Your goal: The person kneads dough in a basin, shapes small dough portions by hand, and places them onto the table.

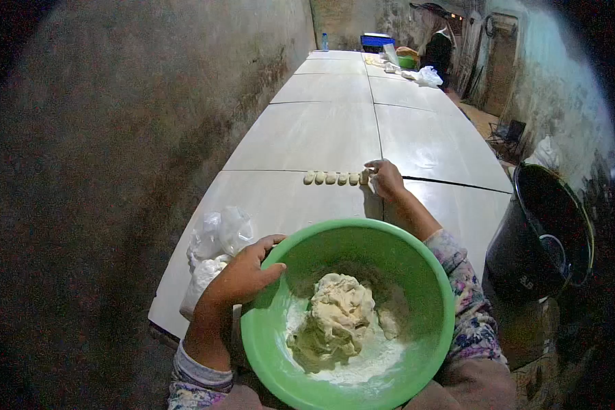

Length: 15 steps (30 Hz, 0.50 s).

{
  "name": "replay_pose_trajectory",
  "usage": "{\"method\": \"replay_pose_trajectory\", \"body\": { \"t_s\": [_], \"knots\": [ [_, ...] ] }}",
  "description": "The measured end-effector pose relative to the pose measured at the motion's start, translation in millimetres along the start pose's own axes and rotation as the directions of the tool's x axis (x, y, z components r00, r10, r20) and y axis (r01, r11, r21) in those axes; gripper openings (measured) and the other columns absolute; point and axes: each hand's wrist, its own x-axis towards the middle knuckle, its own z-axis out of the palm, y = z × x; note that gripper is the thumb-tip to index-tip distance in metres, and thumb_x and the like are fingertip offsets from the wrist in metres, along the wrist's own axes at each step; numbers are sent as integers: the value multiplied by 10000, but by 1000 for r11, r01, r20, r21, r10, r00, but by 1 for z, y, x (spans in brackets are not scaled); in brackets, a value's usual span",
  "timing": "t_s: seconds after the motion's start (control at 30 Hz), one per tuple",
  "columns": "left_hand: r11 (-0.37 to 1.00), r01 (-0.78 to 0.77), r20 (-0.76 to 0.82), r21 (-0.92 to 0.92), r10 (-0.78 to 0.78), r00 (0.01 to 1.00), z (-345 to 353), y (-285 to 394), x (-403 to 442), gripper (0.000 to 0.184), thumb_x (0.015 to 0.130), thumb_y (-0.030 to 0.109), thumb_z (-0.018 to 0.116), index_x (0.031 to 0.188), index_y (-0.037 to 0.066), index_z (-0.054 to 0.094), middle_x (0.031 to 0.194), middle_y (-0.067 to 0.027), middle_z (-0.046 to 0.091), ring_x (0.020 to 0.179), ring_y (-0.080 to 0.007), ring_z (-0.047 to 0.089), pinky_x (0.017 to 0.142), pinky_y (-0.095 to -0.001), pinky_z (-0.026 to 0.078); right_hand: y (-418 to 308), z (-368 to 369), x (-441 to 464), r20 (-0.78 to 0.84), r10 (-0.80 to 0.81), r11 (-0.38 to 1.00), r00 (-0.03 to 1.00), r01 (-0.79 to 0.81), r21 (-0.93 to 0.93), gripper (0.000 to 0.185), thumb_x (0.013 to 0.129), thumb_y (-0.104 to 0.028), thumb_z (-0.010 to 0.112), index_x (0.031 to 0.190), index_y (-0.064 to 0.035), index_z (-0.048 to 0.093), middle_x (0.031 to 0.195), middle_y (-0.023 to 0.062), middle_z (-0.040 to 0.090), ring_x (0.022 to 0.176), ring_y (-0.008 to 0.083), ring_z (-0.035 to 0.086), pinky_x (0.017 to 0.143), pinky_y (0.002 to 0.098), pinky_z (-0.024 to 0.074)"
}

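Several dough pieces [331,178] line the pale table [314,133] between stained walls [157,102], left fingers [268,242] clamping a bowl [362,238], right fingers' [374,165] hold unclear.

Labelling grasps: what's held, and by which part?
Left hand holds the green bowl by its rim. Right hand is at the dough pieces; any hold unclear.

Green bowl [427,314], cream dough [342,311], white flour [362,374], floral sleeves [470,311], white tabletop [307,133], black bucket [516,253]

Dim, grainy — black, vignetted corners
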Motion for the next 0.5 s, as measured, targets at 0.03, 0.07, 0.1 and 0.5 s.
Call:
{"method": "replay_pose_trajectory", "body": {
  "t_s": [0.03, 0.07, 0.1, 0.5],
  "knots": [
    [999, -22, -14, 31, 23, 1000, 0, 0, 0, 510, 815, 118, 592, 1295, 75, 425, 1135, -104, 578, 988, -180, 564, 871, -333, 447, 0, -1, -4, -61, -208, 975, 976, 202, -93, 324, 764, -261, 661, 1035, -84, 657, 1114, 183, 570, 992, 247, 593, 805, 340, 475],
    [997, -44, -27, 64, 46, 999, -1, 0, 0, 496, 819, 103, 580, 1289, 61, 427, 1123, -112, 581, 983, -181, 565, 870, -332, 448, -1, -2, -7, -102, -411, 901, 906, 387, -195, 302, 758, -253, 657, 991, -60, 668, 1017, 149, 604, 931, 254, 606, 747, 355, 491],
    [995, -64, -40, 75, 68, 997, -4, 0, 6, 496, 819, 103, 580, 1289, 61, 427, 1123, -112, 581, 983, -181, 565, 870, -332, 448, -4, -4, 6, -120, -428, 894, 896, 400, -201, 302, 758, -253, 657, 991, -60, 668, 1017, 149, 604, 931, 254, 606, 747, 355, 491],
    [996, -64, -61, 61, 68, 996, 4, 3, -3, 457, 805, 94, 545, 1243, 0, 452, 1089, -144, 589, 993, -196, 556, 882, -314, 429, -21, -34, -25, -464, -350, 936, 814, 319, -147, 350, 820, -221, 641, 1106, -29, 580, 900, 139, 573, 770, 206, 597, 647, 313, 495]
  ]
}}
